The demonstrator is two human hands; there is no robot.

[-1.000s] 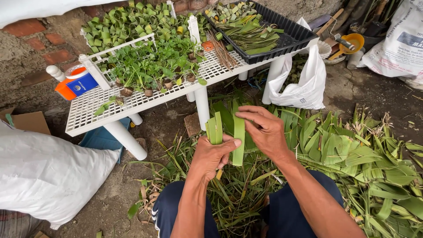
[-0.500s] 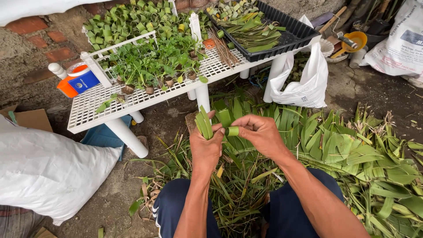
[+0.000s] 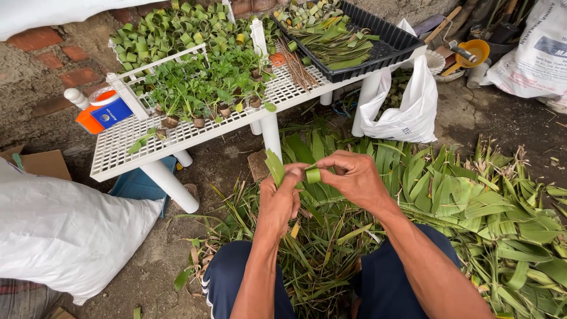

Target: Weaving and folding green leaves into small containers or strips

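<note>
My left hand (image 3: 279, 201) grips a green leaf strip (image 3: 274, 166) whose free end sticks up above the thumb. The other end is curled into a small green roll (image 3: 313, 175), and my right hand (image 3: 353, 177) pinches that roll between thumb and fingers. Both hands meet above my knees, over a heap of long cut leaves (image 3: 472, 207) spread on the ground. Beyond them a white plastic grid table (image 3: 124, 147) carries small seedlings in leaf cups (image 3: 207, 100) and many rolled leaf rings (image 3: 159, 29).
A black tray (image 3: 384, 53) holding leaf strips and rings sits on the table's right end, with a white plastic bag (image 3: 401, 112) hanging beside it. An orange-and-blue box (image 3: 103, 112) lies at the table's left. White sacks (image 3: 65, 230) lie at left and top right.
The long leaf strip that stood upright between my hands has been rolled down by my right hand into a tight small ring. My hands have drawn closer together.
</note>
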